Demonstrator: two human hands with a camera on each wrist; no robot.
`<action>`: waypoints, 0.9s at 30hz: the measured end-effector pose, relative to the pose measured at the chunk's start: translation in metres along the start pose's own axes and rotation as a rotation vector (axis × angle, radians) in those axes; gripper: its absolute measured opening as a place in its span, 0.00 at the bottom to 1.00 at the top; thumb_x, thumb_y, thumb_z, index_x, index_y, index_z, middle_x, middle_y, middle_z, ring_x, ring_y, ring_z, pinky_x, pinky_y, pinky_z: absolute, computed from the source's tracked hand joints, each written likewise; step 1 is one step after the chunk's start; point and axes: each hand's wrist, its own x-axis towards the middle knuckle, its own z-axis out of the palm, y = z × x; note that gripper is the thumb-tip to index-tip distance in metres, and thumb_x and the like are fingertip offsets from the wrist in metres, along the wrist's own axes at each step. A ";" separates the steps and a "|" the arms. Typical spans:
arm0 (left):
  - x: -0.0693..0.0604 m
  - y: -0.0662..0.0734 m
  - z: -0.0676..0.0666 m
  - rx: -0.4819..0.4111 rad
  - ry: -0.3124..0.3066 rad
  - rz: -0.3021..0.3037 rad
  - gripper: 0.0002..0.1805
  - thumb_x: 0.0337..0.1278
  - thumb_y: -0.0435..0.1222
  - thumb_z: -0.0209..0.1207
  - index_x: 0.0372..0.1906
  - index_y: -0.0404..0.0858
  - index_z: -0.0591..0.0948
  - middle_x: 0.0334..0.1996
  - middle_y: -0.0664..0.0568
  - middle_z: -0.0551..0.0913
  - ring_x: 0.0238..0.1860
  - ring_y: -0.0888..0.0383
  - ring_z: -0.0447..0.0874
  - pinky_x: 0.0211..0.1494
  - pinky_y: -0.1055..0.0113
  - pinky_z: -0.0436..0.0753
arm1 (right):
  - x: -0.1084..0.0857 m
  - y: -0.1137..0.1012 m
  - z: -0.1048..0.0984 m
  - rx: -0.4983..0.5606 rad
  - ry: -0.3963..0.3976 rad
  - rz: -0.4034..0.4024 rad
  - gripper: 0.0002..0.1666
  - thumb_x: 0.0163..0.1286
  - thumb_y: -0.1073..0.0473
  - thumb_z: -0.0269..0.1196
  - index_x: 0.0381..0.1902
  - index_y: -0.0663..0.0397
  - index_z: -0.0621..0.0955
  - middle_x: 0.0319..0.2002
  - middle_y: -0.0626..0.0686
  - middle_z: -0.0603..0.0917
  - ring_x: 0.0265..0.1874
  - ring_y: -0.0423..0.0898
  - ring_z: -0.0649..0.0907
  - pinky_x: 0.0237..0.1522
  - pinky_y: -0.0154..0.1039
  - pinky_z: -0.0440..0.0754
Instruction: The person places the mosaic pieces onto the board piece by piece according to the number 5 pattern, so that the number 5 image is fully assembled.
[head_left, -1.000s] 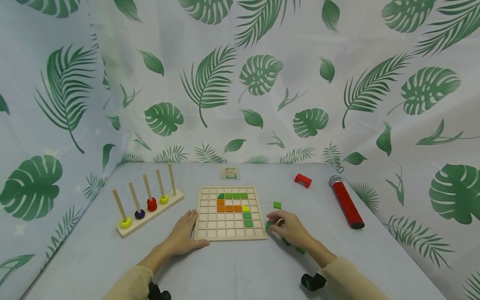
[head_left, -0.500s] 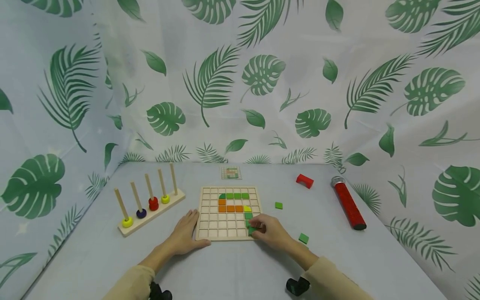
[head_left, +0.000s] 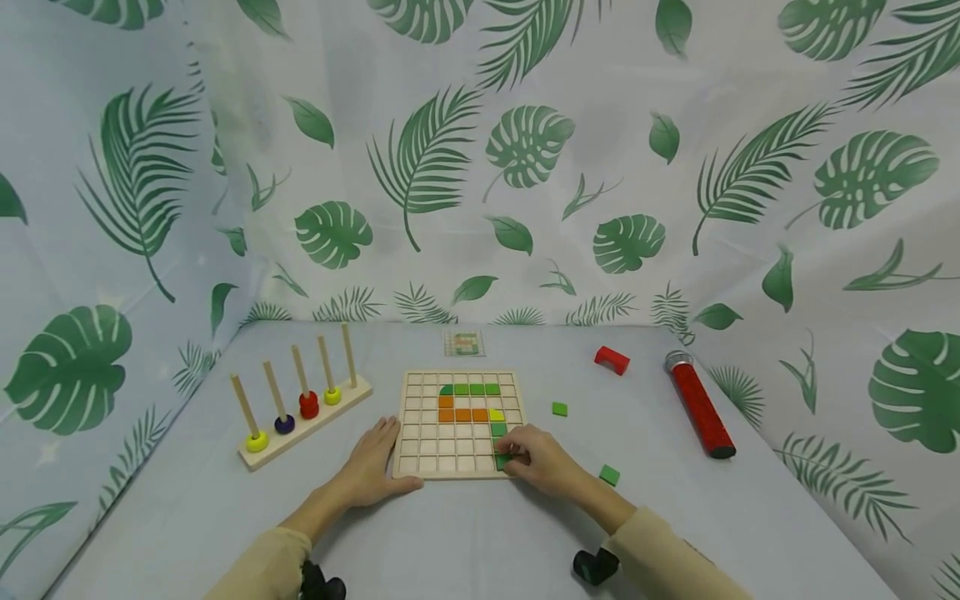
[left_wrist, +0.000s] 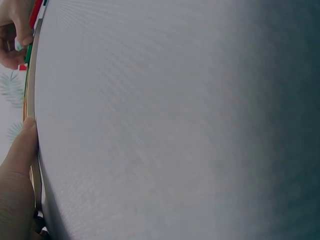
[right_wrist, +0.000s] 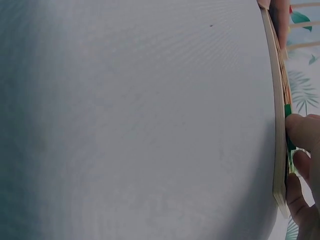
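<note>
A square wooden grid board [head_left: 442,454] lies flat in the middle of the table. Green, orange and yellow tiles [head_left: 471,415] form a bent path in its cells. At the board's left edge rests my left hand [head_left: 367,467], its fingers along the side and its thumb at the near corner. My right hand [head_left: 546,462] is over the lower right cells and pinches a green tile [head_left: 502,461] there. In the right wrist view the thumb touches this green tile [right_wrist: 287,111] on the board's top; whether it sits fully in its cell is hard to tell.
Loose green tiles [head_left: 609,475] lie right of the board. A small pattern card [head_left: 465,343] is behind it. To the left stands a peg stand [head_left: 307,429] with colored beads. A red arch block [head_left: 612,360] and a red tube [head_left: 701,408] lie at right.
My right hand has carried a green tile leftward from the table onto the board's lower right. It has barely moved in the last half second. My left hand has stayed put.
</note>
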 end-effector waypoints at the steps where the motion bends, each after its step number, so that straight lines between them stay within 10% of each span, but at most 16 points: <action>1: 0.000 0.000 0.000 -0.002 0.001 0.000 0.58 0.45 0.60 0.65 0.70 0.25 0.54 0.71 0.34 0.53 0.72 0.41 0.44 0.72 0.48 0.47 | 0.000 0.000 0.000 0.004 0.004 -0.002 0.14 0.58 0.69 0.66 0.42 0.54 0.82 0.38 0.45 0.79 0.35 0.40 0.76 0.35 0.32 0.79; 19: 0.000 0.000 -0.001 0.000 -0.007 -0.006 0.58 0.45 0.60 0.65 0.70 0.26 0.54 0.71 0.34 0.53 0.72 0.41 0.44 0.72 0.49 0.47 | -0.001 0.007 -0.005 0.076 0.100 0.015 0.14 0.58 0.69 0.66 0.43 0.55 0.81 0.37 0.47 0.81 0.34 0.40 0.78 0.33 0.32 0.80; 27: -0.001 0.002 -0.002 0.007 -0.010 -0.001 0.58 0.45 0.59 0.65 0.70 0.25 0.54 0.71 0.34 0.53 0.72 0.41 0.44 0.72 0.49 0.47 | -0.017 0.033 -0.035 0.090 0.201 0.164 0.17 0.60 0.69 0.65 0.48 0.59 0.80 0.39 0.50 0.83 0.37 0.42 0.79 0.39 0.35 0.82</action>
